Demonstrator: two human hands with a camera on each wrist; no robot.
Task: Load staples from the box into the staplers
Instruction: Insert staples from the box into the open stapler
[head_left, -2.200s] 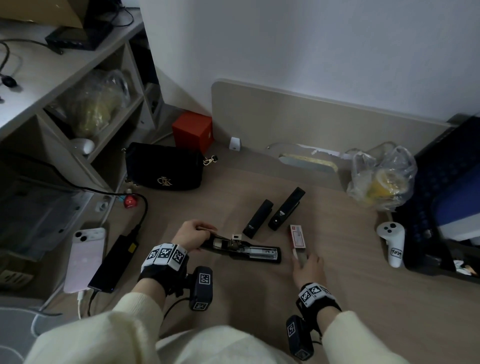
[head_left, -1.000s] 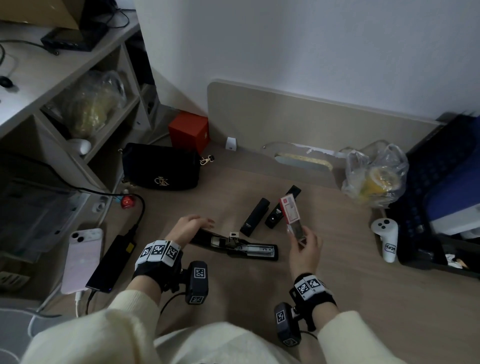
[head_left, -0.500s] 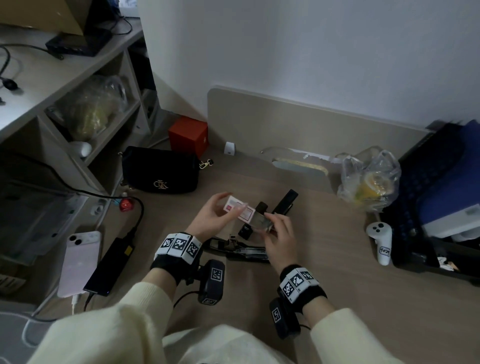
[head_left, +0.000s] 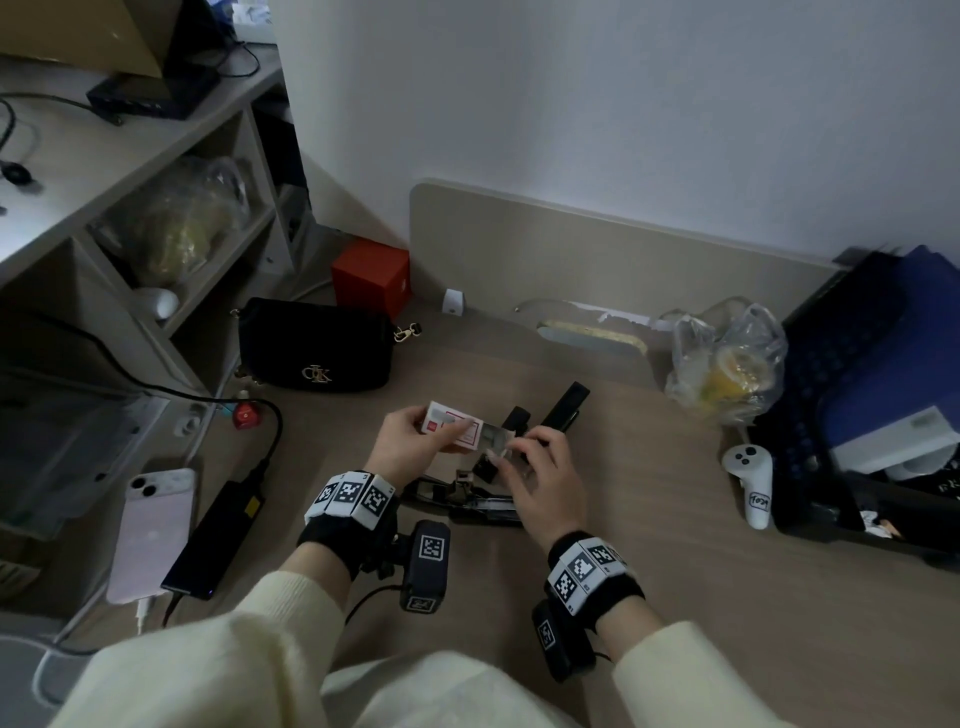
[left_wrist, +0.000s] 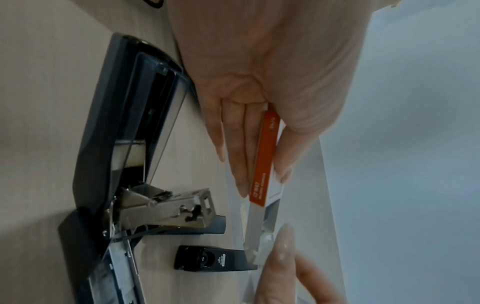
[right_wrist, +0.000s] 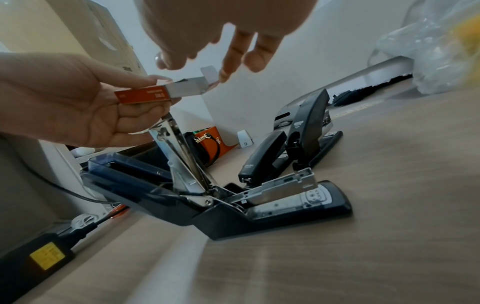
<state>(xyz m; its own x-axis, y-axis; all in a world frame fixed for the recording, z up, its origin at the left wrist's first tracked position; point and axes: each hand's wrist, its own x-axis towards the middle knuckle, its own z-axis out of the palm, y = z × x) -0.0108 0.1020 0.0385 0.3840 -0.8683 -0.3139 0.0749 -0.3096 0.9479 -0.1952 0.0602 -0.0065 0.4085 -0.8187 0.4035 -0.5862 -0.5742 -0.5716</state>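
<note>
My left hand (head_left: 441, 423) pinches a white and red staple box (head_left: 451, 430) above the table, thumb on top and fingers below (left_wrist: 262, 181). The box's grey inner tray (head_left: 493, 435) sticks out to the right. My right hand (head_left: 506, 452) hovers at the tray's open end, fingers relaxed, one fingertip (right_wrist: 224, 77) touching the end flap. Below them a large black stapler (head_left: 467, 501) lies open on the table, its metal magazine (right_wrist: 275, 187) exposed. Two more black staplers (head_left: 563, 408) (right_wrist: 265, 156) lie shut just behind it.
A black handbag (head_left: 317, 348) and red cube (head_left: 371, 275) sit at the back left. A phone (head_left: 153, 530) and black charger (head_left: 218, 535) lie on the left. A plastic bag (head_left: 727, 364), white controller (head_left: 750, 478) and dark boxes (head_left: 883, 374) stand on the right.
My right hand lifted the staple box off the table and carried it left. My left hand let go of the open stapler and took the box; the tray now sticks out.
</note>
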